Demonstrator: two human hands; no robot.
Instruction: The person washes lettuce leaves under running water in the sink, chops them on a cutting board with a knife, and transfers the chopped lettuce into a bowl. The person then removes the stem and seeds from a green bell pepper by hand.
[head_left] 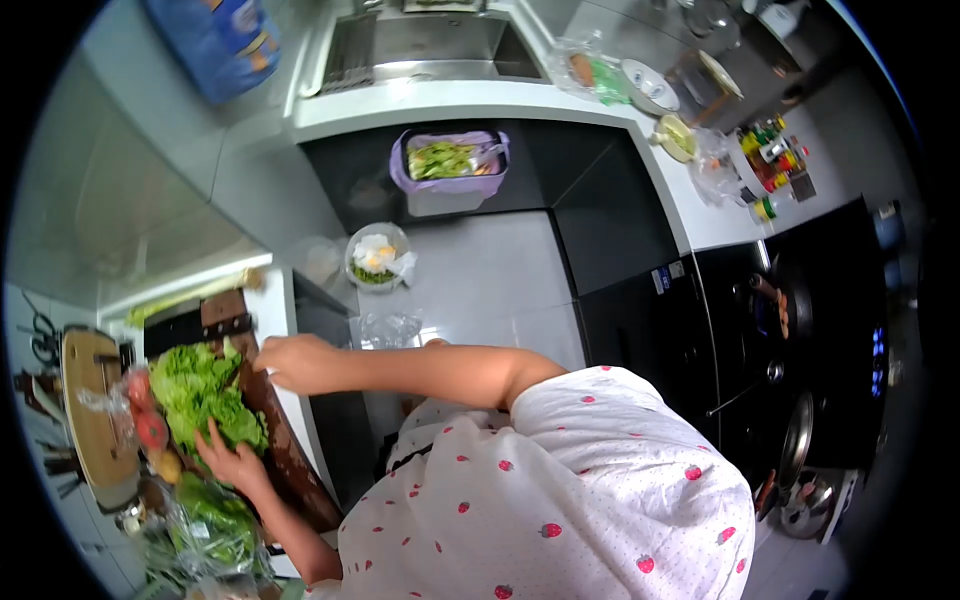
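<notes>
A leafy head of green lettuce (pixel 200 385) lies on a brown wooden cutting board (pixel 290 450) at the left counter. My left hand (pixel 232 462) rests on the lettuce's near side with its fingers spread over the leaves. At the board's edge, beside the lettuce, my right hand (pixel 297 363) is closed in a fist; what it grips, if anything, is hidden. Past the lettuce are red tomatoes (pixel 150 430) in a clear bag. A plastic bag of green vegetables (pixel 215 525) lies close to my left forearm.
A purple-lined bin (pixel 450 200) with green scraps hangs on the cabinet front. On the floor stands a round waste bin (pixel 378 280). The sink (pixel 440 65) is at the top, and the black stove (pixel 790 350) with pans is at the right.
</notes>
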